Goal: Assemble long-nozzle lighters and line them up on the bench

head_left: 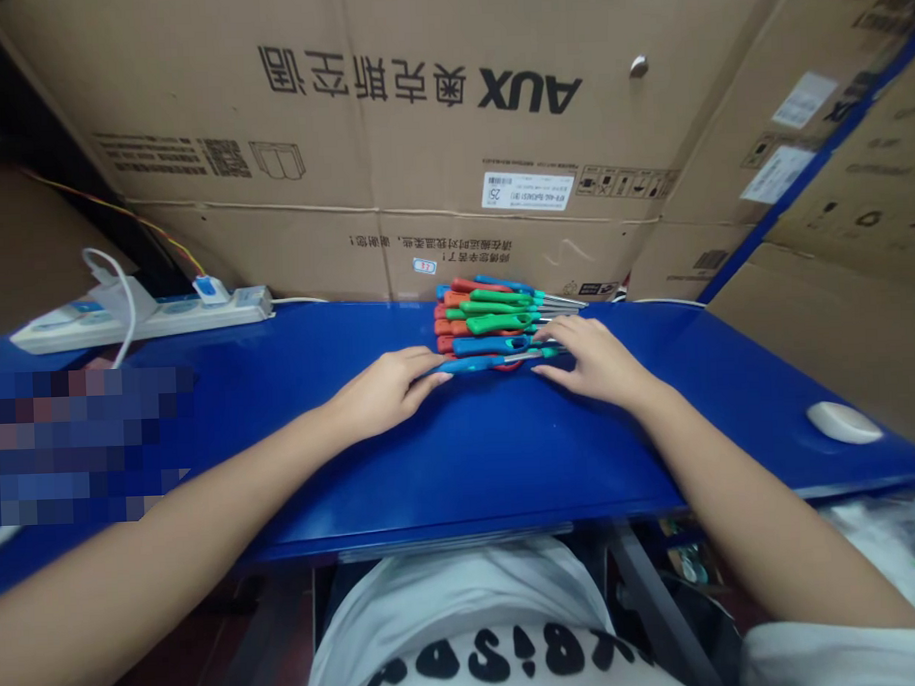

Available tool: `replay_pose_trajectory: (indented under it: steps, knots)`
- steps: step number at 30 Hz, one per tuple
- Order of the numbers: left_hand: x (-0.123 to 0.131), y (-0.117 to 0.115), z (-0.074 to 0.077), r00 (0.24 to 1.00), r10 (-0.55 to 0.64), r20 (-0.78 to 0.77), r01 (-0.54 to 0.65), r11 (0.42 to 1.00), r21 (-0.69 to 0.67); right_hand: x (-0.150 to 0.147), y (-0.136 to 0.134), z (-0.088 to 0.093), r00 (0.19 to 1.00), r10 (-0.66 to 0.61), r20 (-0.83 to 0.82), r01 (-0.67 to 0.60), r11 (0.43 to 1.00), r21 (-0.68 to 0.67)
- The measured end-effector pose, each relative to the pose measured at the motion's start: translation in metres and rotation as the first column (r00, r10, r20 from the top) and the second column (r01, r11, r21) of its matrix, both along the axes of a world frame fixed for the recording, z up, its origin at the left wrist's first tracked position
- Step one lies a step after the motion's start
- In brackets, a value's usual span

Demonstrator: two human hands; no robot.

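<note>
A pile of slim tools with red, green (496, 324) and blue handles and thin metal ends lies on the blue table. Their exact kind does not show clearly. Along the near side of the pile is a blue-handled tool (471, 365). My left hand (390, 390) pinches its left end between thumb and fingers. At the pile's right side, my right hand (593, 363) curves around the metal ends, with thumb and fingers apart. Those fingertips partly cover the metal ends, so whether they touch each one is hidden.
Behind the pile stands a large cardboard panel (391, 155) with printing. A white power strip (163, 315) with plugs and cables lies at the back left. A white rounded object (845, 423) sits at the right edge. The left side is partly pixelated.
</note>
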State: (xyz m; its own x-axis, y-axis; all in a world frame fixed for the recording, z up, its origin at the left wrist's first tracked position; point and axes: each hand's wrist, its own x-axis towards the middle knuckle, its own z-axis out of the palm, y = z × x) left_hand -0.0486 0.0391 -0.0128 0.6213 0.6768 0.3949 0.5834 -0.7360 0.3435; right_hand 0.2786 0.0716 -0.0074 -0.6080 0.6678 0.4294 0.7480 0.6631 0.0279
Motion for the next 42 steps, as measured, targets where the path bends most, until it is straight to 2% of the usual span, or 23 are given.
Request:
replay_pose_trajectory:
  steps: [4,9,14,18,22,27,29,34,38,42]
  knots:
    - [-0.003,0.003,0.003,1.000,0.002,0.029,-0.001,1.000,-0.012,0.016,0.012,0.000,0.999,0.020,-0.037,-0.020,1.000,0.006]
    - [-0.006,0.002,0.007,0.999,0.004,0.032,-0.003,0.999,-0.038,0.017,0.014,-0.003,0.991,0.120,-0.059,-0.117,0.992,0.050]
    - [-0.002,-0.003,0.006,0.999,-0.019,0.035,0.022,0.997,-0.079,-0.004,0.001,-0.008,0.969,0.248,-0.022,-0.245,0.965,0.099]
    - [0.005,-0.011,0.003,0.998,-0.064,0.007,0.064,0.995,-0.081,-0.026,-0.012,-0.016,0.940,0.334,0.071,-0.341,0.927,0.156]
    - [0.005,-0.012,0.004,0.997,-0.072,-0.032,0.069,0.996,-0.063,-0.030,-0.015,-0.019,0.939,0.340,0.048,-0.343,0.927,0.150]
    - [0.000,-0.006,0.007,0.996,-0.081,-0.039,0.078,0.995,-0.054,-0.025,-0.011,-0.018,0.931,0.353,-0.088,-0.357,0.934,-0.029]
    - [0.000,-0.005,0.006,0.995,-0.091,-0.035,0.089,0.994,-0.069,-0.026,-0.011,-0.018,0.928,0.361,-0.090,-0.366,0.929,-0.052]
    - [0.003,-0.009,0.002,0.995,-0.090,0.053,0.098,0.979,-0.179,-0.031,-0.018,-0.022,0.918,0.397,-0.019,-0.394,0.915,0.085]
    - [0.007,-0.013,0.002,0.993,-0.052,0.111,0.081,0.956,-0.282,-0.032,-0.024,-0.024,0.927,0.376,0.019,-0.374,0.914,0.159]
    - [0.009,-0.016,0.002,0.991,-0.044,0.126,0.081,0.949,-0.304,-0.032,-0.026,-0.026,0.931,0.362,0.041,-0.363,0.911,0.198]
